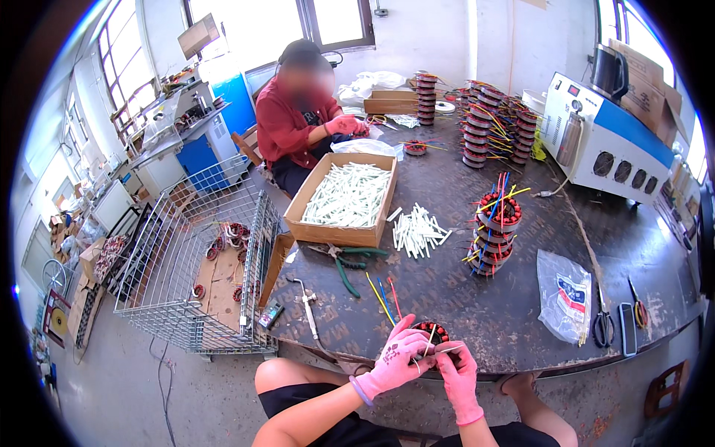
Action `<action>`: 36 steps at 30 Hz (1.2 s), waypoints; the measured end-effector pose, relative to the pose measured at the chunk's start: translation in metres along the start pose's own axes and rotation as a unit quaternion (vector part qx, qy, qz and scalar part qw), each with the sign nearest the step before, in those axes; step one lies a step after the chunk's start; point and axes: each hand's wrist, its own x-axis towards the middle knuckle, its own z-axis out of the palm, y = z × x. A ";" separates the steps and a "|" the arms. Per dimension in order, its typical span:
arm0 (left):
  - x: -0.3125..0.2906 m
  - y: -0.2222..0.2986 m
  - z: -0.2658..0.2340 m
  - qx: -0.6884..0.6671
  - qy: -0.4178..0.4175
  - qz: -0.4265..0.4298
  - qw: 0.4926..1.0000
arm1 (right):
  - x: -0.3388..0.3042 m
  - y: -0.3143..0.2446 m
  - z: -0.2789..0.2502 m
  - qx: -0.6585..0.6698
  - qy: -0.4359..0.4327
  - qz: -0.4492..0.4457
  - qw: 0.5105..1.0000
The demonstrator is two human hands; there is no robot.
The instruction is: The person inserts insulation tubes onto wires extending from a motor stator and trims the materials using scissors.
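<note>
Two hands pinched pale strands at one coil; one tube box left of coil, one bag right.

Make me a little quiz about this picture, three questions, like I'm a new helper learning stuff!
1. True or false: the green-handled pliers lie outside the cardboard box.
2. What fills that box? A) scissors B) thin white pieces C) blue wires
3. Fill in the colour: the camera wearer's left hand and right hand wear ____ gloves.

Key: 1 true; 2 B; 3 pink.
</note>
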 end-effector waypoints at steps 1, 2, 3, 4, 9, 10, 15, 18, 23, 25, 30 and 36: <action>-0.001 -0.001 0.000 -0.003 0.001 -0.001 1.000 | 0.000 0.002 0.000 -0.005 0.000 -0.001 1.000; -0.003 -0.003 0.000 -0.005 0.003 -0.002 1.000 | 0.000 0.004 0.000 -0.009 -0.001 -0.001 1.000; -0.002 -0.002 0.001 -0.002 0.002 -0.002 1.000 | 0.000 0.004 -0.001 -0.009 -0.001 -0.002 1.000; -0.002 -0.002 0.001 0.000 0.003 -0.003 1.000 | 0.000 0.004 -0.002 -0.011 0.000 0.002 1.000; 0.000 0.002 -0.002 0.002 -0.004 -0.008 1.000 | 0.000 0.000 -0.001 -0.027 0.003 0.006 1.000; -0.001 0.002 -0.002 0.006 -0.003 -0.007 1.000 | 0.000 0.001 -0.001 -0.017 0.000 0.006 1.000; 0.001 0.003 -0.002 0.007 -0.002 -0.004 1.000 | 0.000 0.000 -0.001 -0.026 -0.008 -0.001 1.000; 0.000 0.001 0.001 0.003 0.008 -0.002 1.000 | -0.001 -0.001 0.000 -0.022 -0.006 0.002 1.000; -0.003 -0.001 0.001 0.002 0.008 -0.001 1.000 | 0.000 -0.002 0.001 -0.015 -0.010 0.004 1.000; -0.002 -0.001 0.001 0.005 0.004 -0.002 1.000 | 0.001 0.002 -0.002 -0.022 -0.012 -0.004 1.000; -0.002 -0.003 0.000 -0.002 0.001 0.007 1.000 | 0.002 -0.007 0.000 -0.078 -0.020 -0.030 0.996; -0.003 -0.001 -0.001 0.002 -0.009 -0.010 1.000 | 0.004 -0.009 -0.001 -0.050 0.002 0.042 0.998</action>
